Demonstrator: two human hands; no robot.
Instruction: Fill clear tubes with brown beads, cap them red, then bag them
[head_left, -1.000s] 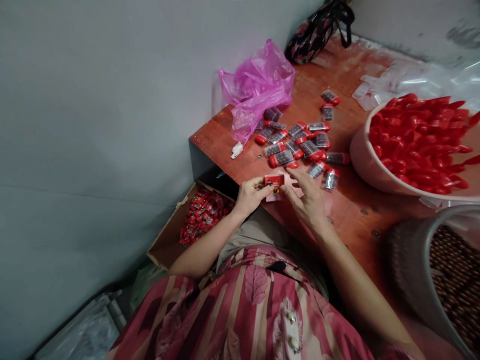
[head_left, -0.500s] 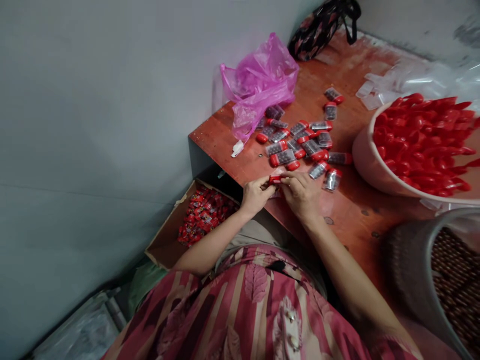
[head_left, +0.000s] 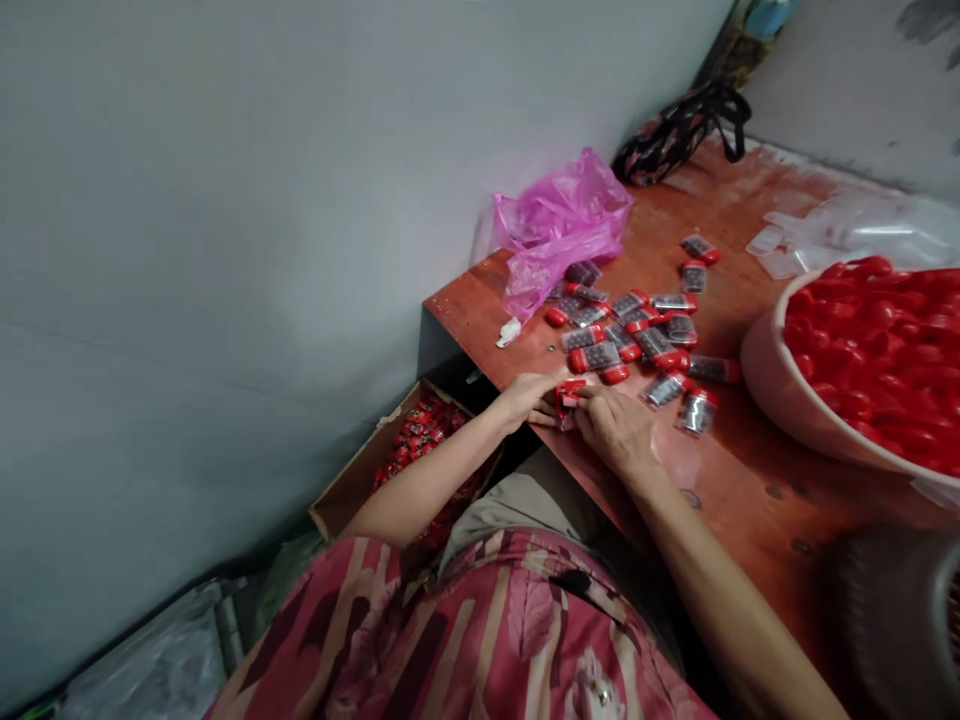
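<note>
At the table's near edge both hands work on a small red printed packet (head_left: 568, 396) with a pinkish lower part. My left hand (head_left: 527, 398) grips it from the left, some fingers under or behind it. My right hand (head_left: 613, 428) is closed, pinching the packet's right side between thumb and fingers; the exact fingertip contact is too small to make out. Just beyond lie several small clear containers (head_left: 592, 357) with red ends, filled with dark round pieces. Below my left forearm, a cardboard box (head_left: 352, 478) holds a heap of small red packets (head_left: 424, 435).
A pink plastic bag (head_left: 562, 215) lies on the orange-red table (head_left: 750, 540) against the wall. To the right stand a pale tub (head_left: 780, 385) of red plastic pieces and a grey bucket (head_left: 892, 610). Clear plastic (head_left: 862, 230) and a patterned bag (head_left: 667, 135) are farther back.
The view has shifted, so the table's things appear lower and farther right. Between my hands the red packet now shows a broader face, and my left fingers lie more stretched along it.
</note>
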